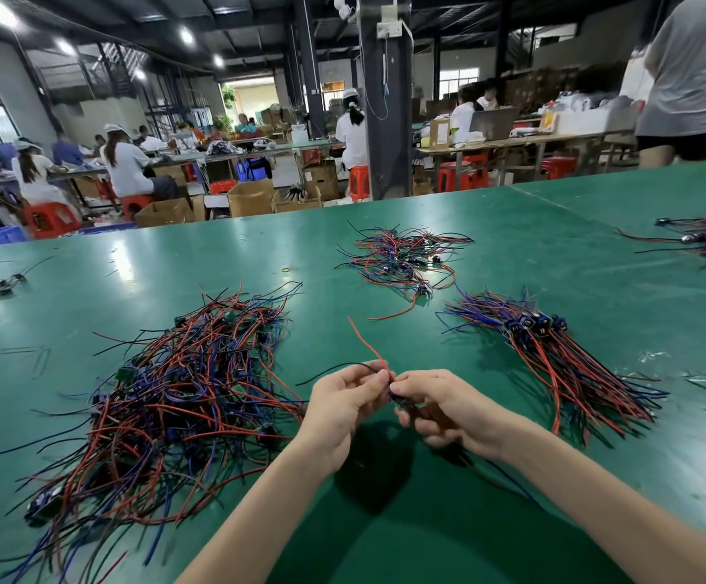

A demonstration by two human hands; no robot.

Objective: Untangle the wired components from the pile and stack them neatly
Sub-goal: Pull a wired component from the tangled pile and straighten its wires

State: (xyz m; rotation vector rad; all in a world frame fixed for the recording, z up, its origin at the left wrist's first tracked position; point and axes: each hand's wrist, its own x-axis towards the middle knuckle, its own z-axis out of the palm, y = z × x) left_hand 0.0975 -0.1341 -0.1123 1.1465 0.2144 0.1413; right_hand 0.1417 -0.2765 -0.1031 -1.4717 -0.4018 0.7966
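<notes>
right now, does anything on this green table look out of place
A small ring, perhaps a rubber band, lies alone left of the far tangle; clear scraps lie right of the neat stack.

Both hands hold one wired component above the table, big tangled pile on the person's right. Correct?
No. The head view shows the big tangled pile on the person's left, not right. The rest stands: left hand and right hand both hold one wired component above the table.
</notes>
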